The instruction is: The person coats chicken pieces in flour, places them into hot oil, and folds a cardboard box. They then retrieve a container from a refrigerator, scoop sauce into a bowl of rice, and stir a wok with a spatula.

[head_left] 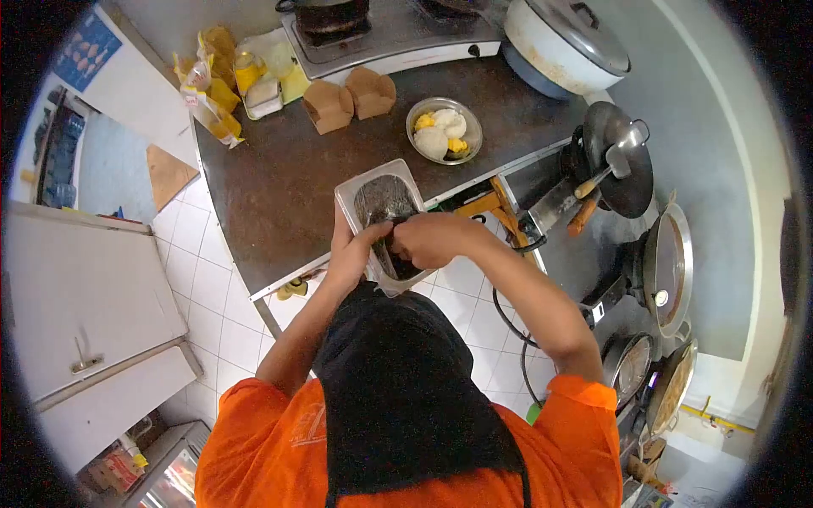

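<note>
My left hand (354, 254) grips the left side of a rectangular metal container (345, 193), its thumb reaching over the rim. The container is tilted over the counter's front edge and holds something dark that I cannot make out. Inside it, my right hand (419, 240) has its fingers bent together near the left thumb; what they hold, if anything, is hidden. Beyond the container, a round metal bowl (478, 135) on the counter holds white rounded pieces and yellow pieces. Two brown paper boxes (329, 106) stand left of the bowl.
The brown counter (271, 186) curves ahead. At its back are a gas stove (406, 46) and a large white pot (555, 51). Plastic bags (212, 110) lie at the back left. On the right are a wok (631, 182), a spatula (616, 165) and several pans.
</note>
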`<state>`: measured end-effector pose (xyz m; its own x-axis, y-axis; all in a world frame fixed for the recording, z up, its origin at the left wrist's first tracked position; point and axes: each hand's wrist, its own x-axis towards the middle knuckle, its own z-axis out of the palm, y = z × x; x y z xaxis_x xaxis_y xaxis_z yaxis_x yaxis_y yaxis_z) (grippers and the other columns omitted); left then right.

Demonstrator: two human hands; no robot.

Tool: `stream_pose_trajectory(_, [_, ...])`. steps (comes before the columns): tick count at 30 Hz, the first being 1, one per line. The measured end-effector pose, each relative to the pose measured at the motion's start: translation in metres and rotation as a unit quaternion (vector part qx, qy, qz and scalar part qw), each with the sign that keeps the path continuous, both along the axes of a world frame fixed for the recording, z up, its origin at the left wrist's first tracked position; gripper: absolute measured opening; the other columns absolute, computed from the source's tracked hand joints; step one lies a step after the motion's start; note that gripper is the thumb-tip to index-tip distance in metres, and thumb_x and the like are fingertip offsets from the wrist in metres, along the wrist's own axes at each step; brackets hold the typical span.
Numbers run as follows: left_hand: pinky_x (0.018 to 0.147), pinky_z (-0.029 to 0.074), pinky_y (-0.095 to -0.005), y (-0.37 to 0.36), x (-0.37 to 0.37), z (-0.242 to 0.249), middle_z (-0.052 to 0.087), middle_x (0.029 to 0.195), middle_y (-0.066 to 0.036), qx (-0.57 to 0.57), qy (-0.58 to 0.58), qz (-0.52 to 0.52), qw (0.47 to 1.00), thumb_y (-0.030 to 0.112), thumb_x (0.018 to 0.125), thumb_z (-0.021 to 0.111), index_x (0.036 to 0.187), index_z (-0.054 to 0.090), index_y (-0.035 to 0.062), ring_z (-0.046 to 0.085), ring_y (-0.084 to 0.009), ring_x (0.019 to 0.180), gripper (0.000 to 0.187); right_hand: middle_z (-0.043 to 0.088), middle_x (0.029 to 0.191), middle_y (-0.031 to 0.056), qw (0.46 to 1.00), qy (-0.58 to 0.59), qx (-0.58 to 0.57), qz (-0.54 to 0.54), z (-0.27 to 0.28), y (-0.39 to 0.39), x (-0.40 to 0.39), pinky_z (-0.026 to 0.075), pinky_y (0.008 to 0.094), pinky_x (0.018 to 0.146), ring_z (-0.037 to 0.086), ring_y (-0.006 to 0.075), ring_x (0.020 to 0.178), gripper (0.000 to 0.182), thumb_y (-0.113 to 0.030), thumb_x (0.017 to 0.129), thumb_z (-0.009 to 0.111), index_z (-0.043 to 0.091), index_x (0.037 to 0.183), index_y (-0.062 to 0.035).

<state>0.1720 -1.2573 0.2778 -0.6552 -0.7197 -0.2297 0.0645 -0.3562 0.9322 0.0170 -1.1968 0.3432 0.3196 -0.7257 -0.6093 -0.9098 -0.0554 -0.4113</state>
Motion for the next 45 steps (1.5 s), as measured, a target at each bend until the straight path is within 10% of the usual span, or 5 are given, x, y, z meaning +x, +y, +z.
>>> stream_pose_trajectory(7, [0.104, 0.034, -0.0360, -0.006, 0.004, -0.003, 0.042, 0.135, -0.016, 0.055, -0.025, 0.054, 0.997, 0.032, 0.096, 0.053, 0.143, 0.024, 0.0061, 0.041, -0.0243, 0.125, 0.061, 0.062, 0.070, 0.0143, 0.987, -0.134, -0.069, -0.048, 0.009, 0.018, -0.029, 0.046, 0.0369, 0.064, 0.060, 0.0279, 0.068, 0.025, -0.012, 0.086, 0.053, 0.065, 0.106, -0.0021])
stream_pose_trajectory(24, [0.109, 0.027, -0.0401, -0.004, 0.012, -0.006, 0.028, 0.144, -0.021, 0.147, -0.005, 0.069, 0.987, 0.043, 0.094, 0.051, 0.147, 0.004, 0.0069, 0.033, -0.0298, 0.132, 0.080, 0.066, 0.074, 0.0013, 0.860, -0.343, -0.079, -0.369, -0.003, 0.075, -0.041, 0.035, 0.0188, 0.044, 0.042, 0.0020, 0.046, 0.025, -0.011, 0.094, 0.056, 0.062, 0.118, -0.0036])
stream_pose_trajectory(37, [0.103, 0.036, -0.0368, 0.011, 0.003, -0.036, 0.036, 0.137, -0.018, 0.129, 0.064, 0.100, 0.985, 0.032, 0.098, 0.051, 0.143, 0.013, 0.0053, 0.041, -0.0254, 0.124, 0.065, 0.067, 0.078, 0.0114, 0.943, 0.154, -0.182, -0.232, 0.013, 0.039, 0.009, 0.051, 0.0417, 0.071, 0.065, 0.0287, 0.075, 0.029, -0.028, 0.083, 0.065, 0.067, 0.089, 0.0001])
stream_pose_trajectory(39, [0.103, 0.036, -0.0368, 0.008, 0.004, -0.053, 0.037, 0.136, -0.017, 0.115, 0.036, 0.114, 0.986, 0.033, 0.098, 0.051, 0.143, 0.015, 0.0053, 0.042, -0.0252, 0.124, 0.064, 0.064, 0.090, 0.0087, 0.848, 0.249, -0.435, -0.173, 0.020, 0.045, 0.018, 0.051, 0.0401, 0.072, 0.062, 0.0273, 0.086, 0.028, -0.031, 0.082, 0.067, 0.067, 0.086, -0.0036])
stream_pose_trajectory(45, [0.087, 0.052, -0.0404, -0.011, 0.005, -0.102, 0.043, 0.132, -0.014, 0.147, 0.002, 0.214, 0.966, 0.029, 0.098, 0.051, 0.141, 0.023, 0.0147, 0.053, -0.0250, 0.111, 0.054, 0.064, 0.089, 0.0070, 0.854, 0.068, -0.402, -0.324, 0.023, 0.099, -0.007, 0.050, 0.0376, 0.069, 0.062, 0.0264, 0.081, 0.027, -0.032, 0.083, 0.067, 0.067, 0.087, -0.0056])
